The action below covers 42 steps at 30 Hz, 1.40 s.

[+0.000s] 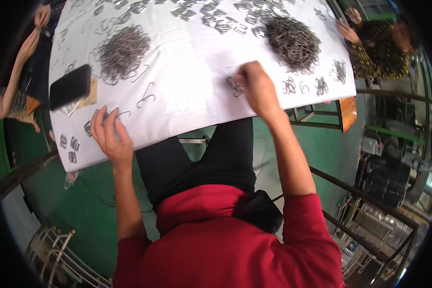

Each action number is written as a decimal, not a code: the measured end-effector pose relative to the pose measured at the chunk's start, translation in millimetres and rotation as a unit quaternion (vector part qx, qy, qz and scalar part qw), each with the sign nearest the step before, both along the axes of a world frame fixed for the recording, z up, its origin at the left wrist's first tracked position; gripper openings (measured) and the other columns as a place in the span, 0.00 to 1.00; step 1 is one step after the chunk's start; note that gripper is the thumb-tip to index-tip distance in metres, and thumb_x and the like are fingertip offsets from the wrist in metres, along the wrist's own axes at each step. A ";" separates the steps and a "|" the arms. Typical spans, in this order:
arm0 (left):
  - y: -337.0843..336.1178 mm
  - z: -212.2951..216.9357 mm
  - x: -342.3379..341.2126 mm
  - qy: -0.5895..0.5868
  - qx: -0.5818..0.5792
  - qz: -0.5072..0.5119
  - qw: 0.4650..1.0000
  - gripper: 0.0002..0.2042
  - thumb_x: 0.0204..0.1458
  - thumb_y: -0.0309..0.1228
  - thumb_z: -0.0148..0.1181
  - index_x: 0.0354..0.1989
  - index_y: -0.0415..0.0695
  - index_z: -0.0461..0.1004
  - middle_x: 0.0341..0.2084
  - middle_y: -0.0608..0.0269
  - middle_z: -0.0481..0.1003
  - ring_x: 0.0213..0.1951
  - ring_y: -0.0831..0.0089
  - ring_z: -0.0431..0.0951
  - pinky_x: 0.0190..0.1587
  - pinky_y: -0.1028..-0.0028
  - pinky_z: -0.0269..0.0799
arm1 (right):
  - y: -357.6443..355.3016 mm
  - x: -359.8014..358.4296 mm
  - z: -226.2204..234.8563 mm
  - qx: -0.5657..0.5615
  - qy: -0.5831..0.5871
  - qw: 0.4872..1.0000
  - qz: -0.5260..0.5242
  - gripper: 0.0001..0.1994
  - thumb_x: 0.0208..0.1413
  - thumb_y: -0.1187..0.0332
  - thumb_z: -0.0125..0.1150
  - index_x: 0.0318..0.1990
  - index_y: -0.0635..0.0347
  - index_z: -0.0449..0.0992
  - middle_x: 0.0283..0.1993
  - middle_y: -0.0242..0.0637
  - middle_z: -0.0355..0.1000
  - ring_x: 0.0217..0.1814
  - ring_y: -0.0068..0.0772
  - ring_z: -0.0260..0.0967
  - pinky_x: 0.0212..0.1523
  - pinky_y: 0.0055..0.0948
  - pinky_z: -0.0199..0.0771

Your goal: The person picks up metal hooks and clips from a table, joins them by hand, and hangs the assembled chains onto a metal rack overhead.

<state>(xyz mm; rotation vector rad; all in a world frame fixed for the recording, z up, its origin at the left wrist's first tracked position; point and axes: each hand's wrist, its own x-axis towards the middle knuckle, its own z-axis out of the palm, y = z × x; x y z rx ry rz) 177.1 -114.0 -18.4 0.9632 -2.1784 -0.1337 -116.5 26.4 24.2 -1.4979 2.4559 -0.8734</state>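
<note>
My left hand (111, 139) rests at the near left of the white-covered table, fingers spread. A small bundle of bent metal pieces (88, 127) lies beside its fingers, and a loose wire hook (124, 114) is just by its fingertips. My right hand (258, 89) is closed, fingertips pinched down at a small cluster of wire hooks (236, 88) near the table's front edge. What sits between those fingertips is hidden. Right of it are several small heaps of hooks (289, 86). More loose hooks (147, 96) lie between my hands.
Large hook piles stand at left (125, 52) and right (293, 43). Shiny bundles (221, 17) cover the far side. A black phone (70, 87) lies at left. Other people's hands are at the left edge (30, 44) and right edge (346, 31).
</note>
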 end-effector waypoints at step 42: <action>1.4 -4.7 8.4 0.160 0.016 0.067 0.985 0.15 0.50 0.21 0.50 0.47 0.36 0.65 0.48 0.50 0.66 0.51 0.53 0.63 0.55 0.60 0.56 | -100.2 82.1 -23.3 -0.019 0.054 0.992 0.109 0.05 0.49 0.72 0.57 0.31 0.60 0.68 0.34 0.42 0.68 0.36 0.44 0.70 0.33 0.39 0.69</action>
